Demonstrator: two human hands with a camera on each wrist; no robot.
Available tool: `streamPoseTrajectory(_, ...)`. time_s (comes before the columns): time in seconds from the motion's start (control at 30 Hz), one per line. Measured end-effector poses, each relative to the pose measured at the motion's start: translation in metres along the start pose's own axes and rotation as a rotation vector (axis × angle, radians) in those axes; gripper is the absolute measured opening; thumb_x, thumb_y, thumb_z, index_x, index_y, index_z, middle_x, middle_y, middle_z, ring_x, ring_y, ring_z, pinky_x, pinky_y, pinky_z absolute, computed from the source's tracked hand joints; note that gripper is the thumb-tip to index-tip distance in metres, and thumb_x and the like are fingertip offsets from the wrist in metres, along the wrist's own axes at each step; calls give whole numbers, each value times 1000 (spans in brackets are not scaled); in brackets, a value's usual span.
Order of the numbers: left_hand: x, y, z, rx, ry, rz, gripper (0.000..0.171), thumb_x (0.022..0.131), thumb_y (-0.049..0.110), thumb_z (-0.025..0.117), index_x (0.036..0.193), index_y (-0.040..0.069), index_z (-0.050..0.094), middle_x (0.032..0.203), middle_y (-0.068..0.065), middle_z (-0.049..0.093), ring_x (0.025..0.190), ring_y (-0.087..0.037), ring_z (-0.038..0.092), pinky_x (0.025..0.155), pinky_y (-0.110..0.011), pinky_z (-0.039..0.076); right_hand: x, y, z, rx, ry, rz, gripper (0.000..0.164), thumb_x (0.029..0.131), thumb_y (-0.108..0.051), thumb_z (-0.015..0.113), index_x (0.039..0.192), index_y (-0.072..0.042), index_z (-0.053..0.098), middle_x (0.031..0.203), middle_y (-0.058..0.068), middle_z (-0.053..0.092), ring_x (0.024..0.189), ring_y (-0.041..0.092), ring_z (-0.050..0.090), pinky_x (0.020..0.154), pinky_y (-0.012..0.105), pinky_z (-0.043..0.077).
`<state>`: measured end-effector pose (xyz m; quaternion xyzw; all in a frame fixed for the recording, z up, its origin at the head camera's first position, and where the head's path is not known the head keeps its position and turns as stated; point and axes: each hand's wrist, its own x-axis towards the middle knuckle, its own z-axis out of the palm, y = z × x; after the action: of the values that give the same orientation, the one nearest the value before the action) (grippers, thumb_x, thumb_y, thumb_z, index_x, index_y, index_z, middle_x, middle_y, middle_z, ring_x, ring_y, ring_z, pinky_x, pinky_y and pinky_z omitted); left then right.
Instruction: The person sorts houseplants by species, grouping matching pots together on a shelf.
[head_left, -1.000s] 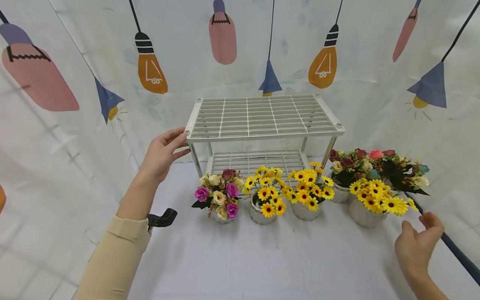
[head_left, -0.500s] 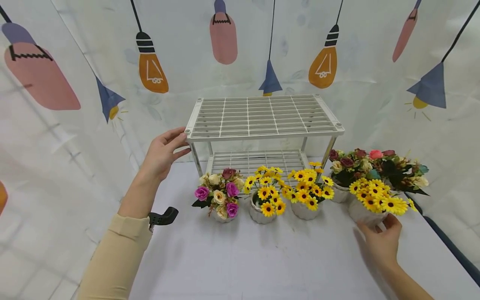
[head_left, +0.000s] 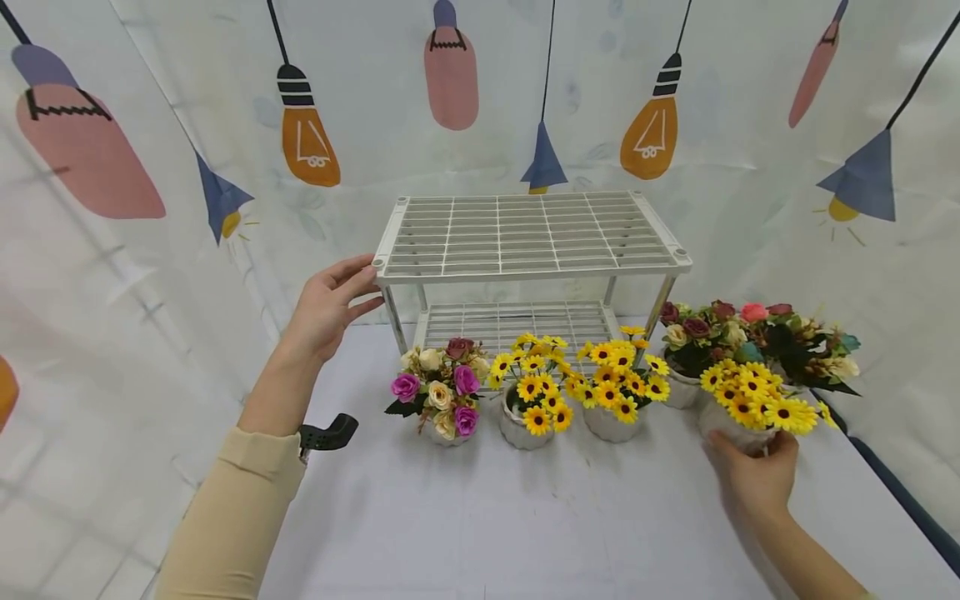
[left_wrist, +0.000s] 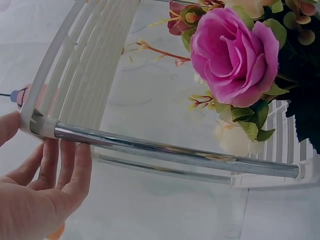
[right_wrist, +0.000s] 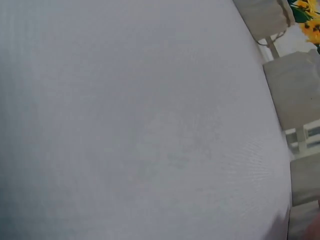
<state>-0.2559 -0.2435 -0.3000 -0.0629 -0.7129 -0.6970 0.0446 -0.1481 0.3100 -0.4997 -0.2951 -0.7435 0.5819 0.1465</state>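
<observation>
My left hand [head_left: 322, 304] holds the near left corner of a two-tier white shelf rack [head_left: 517, 273]. In the left wrist view its thumb is at the corner and the fingertips rest against the chrome post [left_wrist: 175, 154]. On the right, my right hand [head_left: 761, 483] grips a pale pot [head_left: 727, 427] of yellow sunflowers [head_left: 750, 398], thumb on its left side and fingers on its right. Only a blurred bit of that hand shows at the lower right corner of the right wrist view.
In front of the rack stand a pot of purple and cream roses [head_left: 442, 392] and two pots of sunflowers [head_left: 534, 392]. Behind the gripped pot are mixed flowers [head_left: 705, 333]. A patterned cloth [head_left: 480, 158] hangs behind the white table [head_left: 510, 517].
My right hand has moved left from beyond the right end of the row to the sunflower pot and taken hold of it. The left hand stays on the rack corner.
</observation>
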Motion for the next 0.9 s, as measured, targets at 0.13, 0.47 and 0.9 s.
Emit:
streamPoseTrajectory(0.13,0,0,0,2,1,1,61,103,33,65,151,1,48,138,-14,55,117,-25,58,104,-37,50,1,0,0,-11,12,-5,101,93,-28,79,161,-3,8,167,19,13,154,31,13,124,42,17)
streamPoseTrajectory(0.47,0,-1,0,-5,4,-1,61,103,33,65,152,1,47,141,-18,52,118,-26,57,103,-36,51,4,-3,0,-44,26,18,102,93,-35,79,162,-1,11,166,21,17,153,34,19,123,45,21)
streamPoseTrajectory(0.9,1,-1,0,6,1,0,61,102,32,66,151,0,47,135,-12,58,116,-25,59,101,-36,53,-12,-10,-7,-122,11,8,107,94,-44,75,162,3,7,164,27,18,149,42,24,117,53,32)
